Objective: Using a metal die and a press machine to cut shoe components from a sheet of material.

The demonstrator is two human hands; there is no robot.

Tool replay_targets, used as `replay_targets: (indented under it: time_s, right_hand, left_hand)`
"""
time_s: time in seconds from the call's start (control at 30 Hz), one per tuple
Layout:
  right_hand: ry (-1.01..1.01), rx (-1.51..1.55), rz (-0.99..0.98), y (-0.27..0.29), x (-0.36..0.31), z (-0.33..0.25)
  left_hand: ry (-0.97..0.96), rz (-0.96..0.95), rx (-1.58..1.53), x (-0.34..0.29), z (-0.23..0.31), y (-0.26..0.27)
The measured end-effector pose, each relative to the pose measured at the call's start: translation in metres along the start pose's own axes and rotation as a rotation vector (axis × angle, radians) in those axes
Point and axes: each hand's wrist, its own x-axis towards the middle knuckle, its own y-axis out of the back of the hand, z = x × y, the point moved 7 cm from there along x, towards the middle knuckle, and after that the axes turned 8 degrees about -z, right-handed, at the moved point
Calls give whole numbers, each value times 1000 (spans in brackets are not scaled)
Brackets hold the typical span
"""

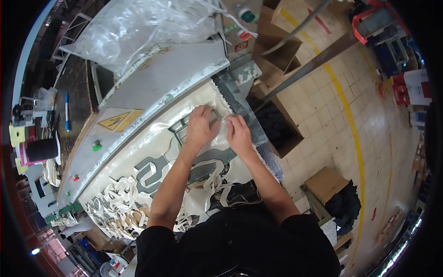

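A glossy cream sheet [138, 145] lies on the grey bed of a machine. On it sits a dark thin-walled frame [179, 130] that looks like a cutting die. My left hand [201, 127] lies over this frame with its fingers curled down at the far side. What its fingertips grip is hidden. Close beside it, my right hand [238, 135] has its fingers bent and pressed together near the sheet's right edge. Anything held in them is too small to make out. Nearer to me, cut-out openings [152, 171] in the sheet show grey beneath.
Tangled cream offcuts [115, 203] pile up at the near left. Beyond the sheet, a grey machine beam [170, 69] carries a clear plastic bag [147, 30]. Cardboard boxes [290, 143] with dark contents stand on the right. A thread spool [41, 149] sits far left.
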Motion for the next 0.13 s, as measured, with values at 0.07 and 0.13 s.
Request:
replay_targets:
  time_s: [0.07, 0.13]
  right_hand:
    - [23, -12, -11, 4, 6, -4]
    - [-103, 34, -169, 7, 5, 1]
  left_hand:
    - [48, -24, 13, 2, -1, -2]
    - [29, 34, 33, 2, 10, -6]
